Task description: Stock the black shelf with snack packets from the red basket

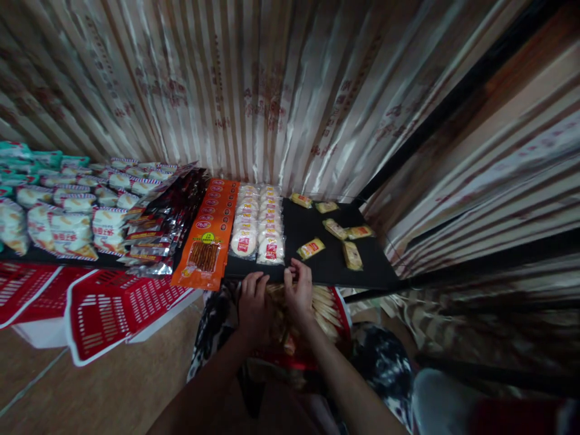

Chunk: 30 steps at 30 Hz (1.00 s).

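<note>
My left hand rests at the front edge of a black shelf, fingers laid over the edge and nothing seen in them. Beside it, my right hand touches the same edge, fingers a little bent and apart, holding nothing visible. Just beyond my hands stand two rows of white round wrapped crackers. Small yellow wrapped snacks lie loose to the right, the closest being one packet. Below my forearms sits a red basket full of similar yellow packets, partly hidden by my arms.
An orange snack bag lies left of the crackers, overhanging the edge. Dark shiny packets and white snack bags fill the left shelf. Red baskets stand beneath. A striped curtain hangs behind; a dark post slants at right.
</note>
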Available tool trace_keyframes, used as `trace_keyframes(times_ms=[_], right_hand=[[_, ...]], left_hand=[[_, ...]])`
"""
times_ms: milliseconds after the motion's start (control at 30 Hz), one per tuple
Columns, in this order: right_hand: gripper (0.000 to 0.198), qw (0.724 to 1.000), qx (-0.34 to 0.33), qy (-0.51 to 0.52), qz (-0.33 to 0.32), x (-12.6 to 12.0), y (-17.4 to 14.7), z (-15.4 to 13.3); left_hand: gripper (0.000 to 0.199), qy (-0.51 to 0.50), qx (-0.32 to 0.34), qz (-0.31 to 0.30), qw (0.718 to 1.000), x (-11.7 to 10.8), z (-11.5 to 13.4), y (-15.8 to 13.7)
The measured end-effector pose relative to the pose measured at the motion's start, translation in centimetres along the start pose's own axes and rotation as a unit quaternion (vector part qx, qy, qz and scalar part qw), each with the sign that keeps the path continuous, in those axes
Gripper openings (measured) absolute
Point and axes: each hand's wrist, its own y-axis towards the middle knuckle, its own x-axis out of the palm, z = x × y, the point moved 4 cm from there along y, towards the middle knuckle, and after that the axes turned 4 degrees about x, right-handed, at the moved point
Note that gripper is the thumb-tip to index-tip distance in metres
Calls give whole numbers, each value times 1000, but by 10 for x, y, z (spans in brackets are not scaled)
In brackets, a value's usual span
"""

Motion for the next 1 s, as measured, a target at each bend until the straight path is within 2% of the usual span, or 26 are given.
trace_keyframes(times_ms=[67, 100, 267, 367, 433, 633, 733, 867, 1000], right_hand=[[34, 1000, 3, -3, 8, -4, -25, 12], [33, 1000, 12, -6, -9, -2, -38, 20], [32, 976, 35, -34, -213, 28, -102, 59], [42, 968, 66, -103, -220, 39, -120, 76], [43, 966, 85, -124, -212, 42, -124, 79], [37, 965, 104, -95, -220, 35, -122, 69], [28, 959, 123, -68, -246, 28, -119, 65], [20, 952, 162, 68, -251, 17, -103, 56], [27, 913, 245, 247, -214, 5, -86, 45]], left_hand=[[28, 0, -4, -30, 1000, -1, -2, -23], [26, 7, -14, -44, 999, 0, -4, -35], [45, 84, -53, -160, 982, 20, -16, -81], [51, 91, -60, -229, 967, 35, -19, -92], [51, 83, -77, -250, 962, 41, -21, -96], [47, 32, -135, -225, 964, 42, -21, -106], [46, 5, -144, -219, 965, 41, -21, -108], [46, -71, -133, -171, 974, 33, -18, -98], [49, -111, -149, -156, 970, 18, -9, -84]])
